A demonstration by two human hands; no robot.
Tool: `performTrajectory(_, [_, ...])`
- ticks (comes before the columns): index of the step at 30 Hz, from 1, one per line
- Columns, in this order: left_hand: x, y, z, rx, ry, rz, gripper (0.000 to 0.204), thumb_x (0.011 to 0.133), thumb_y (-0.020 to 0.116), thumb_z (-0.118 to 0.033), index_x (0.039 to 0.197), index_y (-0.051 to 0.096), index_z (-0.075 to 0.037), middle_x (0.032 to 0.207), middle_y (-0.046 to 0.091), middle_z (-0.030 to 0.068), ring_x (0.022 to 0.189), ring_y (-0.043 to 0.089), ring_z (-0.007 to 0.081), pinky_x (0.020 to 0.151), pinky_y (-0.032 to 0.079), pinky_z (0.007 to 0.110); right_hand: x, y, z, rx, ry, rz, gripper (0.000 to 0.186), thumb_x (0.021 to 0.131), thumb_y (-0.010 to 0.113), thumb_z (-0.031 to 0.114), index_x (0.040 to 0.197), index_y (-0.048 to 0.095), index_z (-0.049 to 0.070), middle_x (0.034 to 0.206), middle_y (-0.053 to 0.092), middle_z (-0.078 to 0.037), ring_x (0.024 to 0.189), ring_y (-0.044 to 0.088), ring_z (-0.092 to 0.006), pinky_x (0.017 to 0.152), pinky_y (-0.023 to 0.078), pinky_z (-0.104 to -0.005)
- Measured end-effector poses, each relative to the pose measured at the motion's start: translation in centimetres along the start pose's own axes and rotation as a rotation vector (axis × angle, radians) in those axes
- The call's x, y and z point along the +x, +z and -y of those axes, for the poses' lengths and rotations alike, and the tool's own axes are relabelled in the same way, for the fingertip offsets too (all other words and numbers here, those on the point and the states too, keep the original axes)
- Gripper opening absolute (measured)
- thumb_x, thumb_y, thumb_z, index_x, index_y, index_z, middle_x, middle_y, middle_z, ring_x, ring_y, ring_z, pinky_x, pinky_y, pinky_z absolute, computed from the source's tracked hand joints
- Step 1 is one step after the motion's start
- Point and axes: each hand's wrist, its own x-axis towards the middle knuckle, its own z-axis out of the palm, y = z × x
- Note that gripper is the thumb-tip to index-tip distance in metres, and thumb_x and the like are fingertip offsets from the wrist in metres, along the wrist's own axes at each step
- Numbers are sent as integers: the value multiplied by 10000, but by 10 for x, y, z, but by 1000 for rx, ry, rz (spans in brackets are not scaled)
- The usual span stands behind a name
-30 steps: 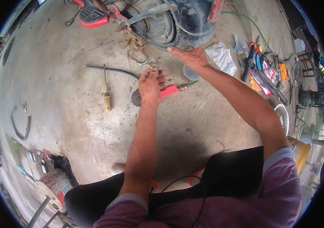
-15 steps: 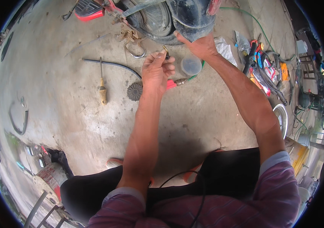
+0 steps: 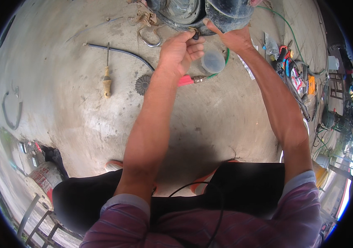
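My left hand (image 3: 182, 51) pinches a small black piece with a brass-coloured stem (image 3: 196, 35), just in front of the wheel (image 3: 181, 14). Whether that piece touches the wheel I cannot tell. To its right, my right hand (image 3: 235, 39) grips the lower end of a dusty black mudguard (image 3: 229, 16), thumb on the left side and fingers partly hidden behind it. Under my left wrist lies a red air tool (image 3: 186, 81) with a metal coupling and a green hose. A clear plastic tub (image 3: 213, 62) stands close by on the concrete.
Left on the floor lie a screwdriver (image 3: 107, 82), a black hose (image 3: 122, 50), a round ribbed dark piece (image 3: 143, 84) and a curved metal hook (image 3: 149, 38). Wrappers and tubing (image 3: 296, 78) are piled at right. A drum-like can (image 3: 46, 182) sits by my left knee.
My left hand has moved forward and right with the small piece, up to the wheel. My right hand keeps its grip on the mudguard. The view has shifted a little.
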Motion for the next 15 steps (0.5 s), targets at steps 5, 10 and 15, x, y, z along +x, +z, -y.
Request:
performTrajectory(5, [-3,1,-4,118,74,50,180,989,688,-137,1089,668,11,931,729,124,741,695,187,665,613,335,-2,-2,12,194,88,-23,448,869,853,345,1145,705,24,1076,739,-70,988,666,-201,890,531,-378])
performTrajectory(10, [-7,4,-10,255,153,99,269,968,720,-147,1172,706,28,966,739,115,766,691,181,692,596,328,-1,-4,17,249,168,15,421,812,880,239,1144,724,32,1041,764,-67,987,695,-205,885,543,-390])
performTrajectory(15, [-12,14,-24,623,259,27,326,946,733,-121,1219,704,56,927,752,92,715,656,136,654,546,293,-1,-4,4,186,206,39,452,810,887,284,1154,731,35,1087,765,-83,1009,693,-210,908,538,-380])
